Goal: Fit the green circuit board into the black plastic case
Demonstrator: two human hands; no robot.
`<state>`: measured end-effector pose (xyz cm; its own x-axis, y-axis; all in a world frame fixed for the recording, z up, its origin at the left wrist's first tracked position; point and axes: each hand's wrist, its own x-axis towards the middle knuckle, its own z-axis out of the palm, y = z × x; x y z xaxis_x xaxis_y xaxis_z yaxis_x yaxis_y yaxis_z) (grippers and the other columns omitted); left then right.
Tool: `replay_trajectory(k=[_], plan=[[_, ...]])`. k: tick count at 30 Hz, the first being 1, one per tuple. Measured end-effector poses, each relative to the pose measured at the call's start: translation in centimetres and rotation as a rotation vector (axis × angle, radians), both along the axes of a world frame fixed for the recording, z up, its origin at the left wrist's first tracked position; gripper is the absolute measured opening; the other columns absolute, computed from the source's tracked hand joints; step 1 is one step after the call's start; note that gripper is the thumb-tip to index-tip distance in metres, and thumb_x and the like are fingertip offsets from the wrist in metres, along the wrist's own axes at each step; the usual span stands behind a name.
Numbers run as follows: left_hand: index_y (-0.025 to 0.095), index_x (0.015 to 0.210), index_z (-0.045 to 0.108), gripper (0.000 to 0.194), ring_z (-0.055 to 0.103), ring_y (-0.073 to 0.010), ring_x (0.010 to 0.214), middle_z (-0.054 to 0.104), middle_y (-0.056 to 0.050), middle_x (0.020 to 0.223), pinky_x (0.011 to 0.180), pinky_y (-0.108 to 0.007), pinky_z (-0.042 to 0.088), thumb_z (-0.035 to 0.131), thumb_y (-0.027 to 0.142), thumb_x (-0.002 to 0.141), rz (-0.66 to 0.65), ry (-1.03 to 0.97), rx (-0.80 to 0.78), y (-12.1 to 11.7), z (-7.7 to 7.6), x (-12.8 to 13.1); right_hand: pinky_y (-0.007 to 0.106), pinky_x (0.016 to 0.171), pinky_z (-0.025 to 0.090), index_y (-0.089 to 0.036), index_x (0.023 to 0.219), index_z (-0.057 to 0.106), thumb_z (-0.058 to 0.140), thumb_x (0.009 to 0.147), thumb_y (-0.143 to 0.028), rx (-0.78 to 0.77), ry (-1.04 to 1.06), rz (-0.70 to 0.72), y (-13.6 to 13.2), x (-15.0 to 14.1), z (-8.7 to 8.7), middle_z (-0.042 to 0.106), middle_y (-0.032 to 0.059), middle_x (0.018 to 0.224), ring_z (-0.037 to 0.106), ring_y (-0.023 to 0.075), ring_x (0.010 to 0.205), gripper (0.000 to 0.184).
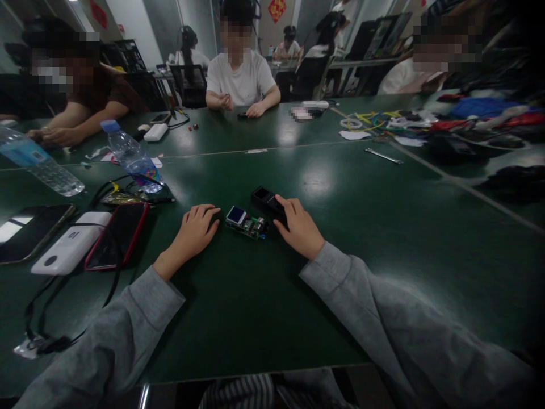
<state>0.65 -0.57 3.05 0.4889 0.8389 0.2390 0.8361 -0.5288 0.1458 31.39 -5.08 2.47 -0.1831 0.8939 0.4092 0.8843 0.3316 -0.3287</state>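
Note:
A small green circuit board with a pale blue screen [246, 222] lies on the dark green table [264, 295] between my hands. My left hand [195, 231] rests palm down just left of it, fingers curled over a dark thing I cannot make out. My right hand [298, 226] lies to the right of the board, its fingers closed on a black plastic casing [266, 200] that stretches up and to the left. Both arms wear grey sleeves.
At left lie two phones [118, 234] [29, 230], a white power bank [70, 242] with a black cable, and two water bottles [133, 157] [38, 163]. A wrench [383, 155] and coloured wires [374, 120] lie far right. Other people sit across the table.

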Motion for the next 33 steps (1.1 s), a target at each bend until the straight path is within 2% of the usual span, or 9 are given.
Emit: replay_trajectory(k=[3, 14, 20, 33], plan=[[0.022, 0.136, 0.052, 0.038, 0.046, -0.0307, 0.129, 0.053, -0.012, 0.139, 0.103, -0.052, 0.042, 0.040, 0.036, 0.103, -0.004, 0.004, -0.004, -0.02, 0.02, 0.02, 0.054, 0.086, 0.057, -0.016, 0.150, 0.032, 0.050, 0.091, -0.025, 0.001, -0.005, -0.002, -0.08, -0.08, 0.11, 0.051, 0.0188, 0.125, 0.060, 0.0337, 0.107, 0.062], [0.022, 0.137, 0.052, 0.039, 0.046, -0.0312, 0.129, 0.053, -0.012, 0.140, 0.103, -0.052, 0.042, 0.040, 0.036, 0.102, 0.005, 0.010, -0.004, 0.08, -0.11, -0.06, 0.053, 0.084, 0.057, -0.020, 0.153, 0.028, 0.050, 0.092, -0.026, 0.030, -0.010, 0.011, 0.00, 0.05, -0.21, 0.051, 0.0174, 0.124, 0.060, 0.0335, 0.107, 0.065], [0.021, 0.137, 0.051, 0.039, 0.045, -0.0309, 0.130, 0.052, -0.013, 0.141, 0.104, -0.052, 0.041, 0.040, 0.035, 0.102, 0.004, 0.000, -0.011, -0.20, 0.24, 0.08, 0.053, 0.083, 0.057, -0.015, 0.151, 0.029, 0.050, 0.091, -0.024, 0.001, -0.039, 0.010, 0.00, -0.03, -0.18, 0.051, 0.0196, 0.124, 0.059, 0.0348, 0.108, 0.064], [0.021, 0.138, 0.051, 0.040, 0.046, -0.0312, 0.129, 0.052, -0.013, 0.140, 0.103, -0.052, 0.041, 0.039, 0.037, 0.103, -0.003, 0.011, -0.015, 0.10, 0.00, -0.06, 0.051, 0.086, 0.056, -0.014, 0.151, 0.031, 0.049, 0.092, -0.026, -0.011, -0.044, 0.003, -0.08, -0.05, 0.03, 0.051, 0.0191, 0.125, 0.059, 0.0329, 0.109, 0.062]])
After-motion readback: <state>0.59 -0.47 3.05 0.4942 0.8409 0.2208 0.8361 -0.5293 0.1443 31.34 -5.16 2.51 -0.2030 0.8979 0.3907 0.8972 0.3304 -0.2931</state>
